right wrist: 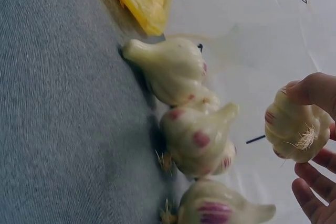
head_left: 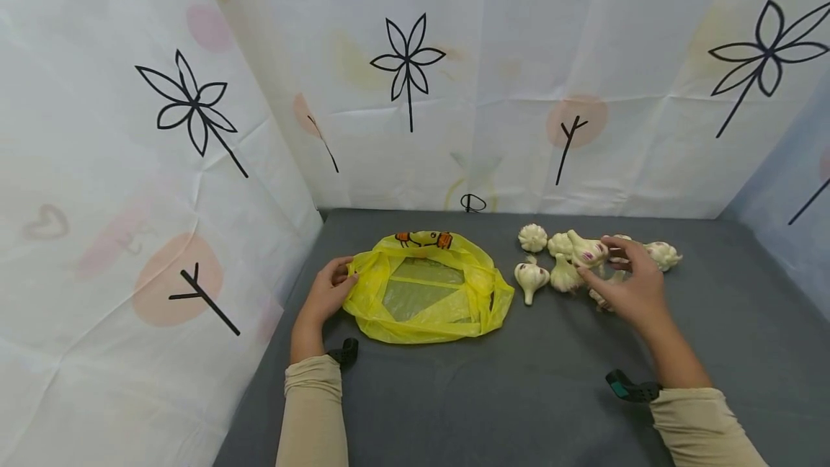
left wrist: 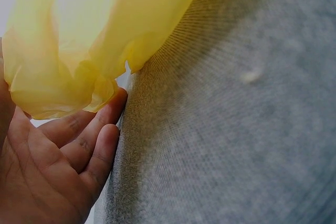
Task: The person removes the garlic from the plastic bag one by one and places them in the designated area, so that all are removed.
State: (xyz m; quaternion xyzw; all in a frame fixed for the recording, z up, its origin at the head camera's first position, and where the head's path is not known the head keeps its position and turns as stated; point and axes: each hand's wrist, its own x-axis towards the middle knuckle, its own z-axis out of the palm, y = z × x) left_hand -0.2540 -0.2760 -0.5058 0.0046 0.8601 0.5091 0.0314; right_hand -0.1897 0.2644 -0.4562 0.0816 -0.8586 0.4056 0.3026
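Observation:
A thin yellow plastic bag (head_left: pixel 428 332) lies on the table with its mouth spread wide and a cartoon print on its far side. My left hand (head_left: pixel 328 290) pinches the bag's left rim between thumb and fingers; in the left wrist view the yellow film (left wrist: pixel 63 82) sits against the fingers. Over a group of garlic bulbs, my right hand (head_left: pixel 632 287) grips one garlic bulb (head_left: pixel 586 251) by thumb and fingertips. Up close in the right wrist view, this held bulb (right wrist: pixel 294 127) turns its root end to the camera, clear of the others.
Several garlic bulbs lie to the bag's right, among them a near one (head_left: pixel 531 278), a far one (head_left: pixel 533 238) and one at the right end (head_left: pixel 664 256). A grey cloth (head_left: pixel 493 402) covers the table. White patterned curtains (head_left: pixel 506 128) enclose its back and sides.

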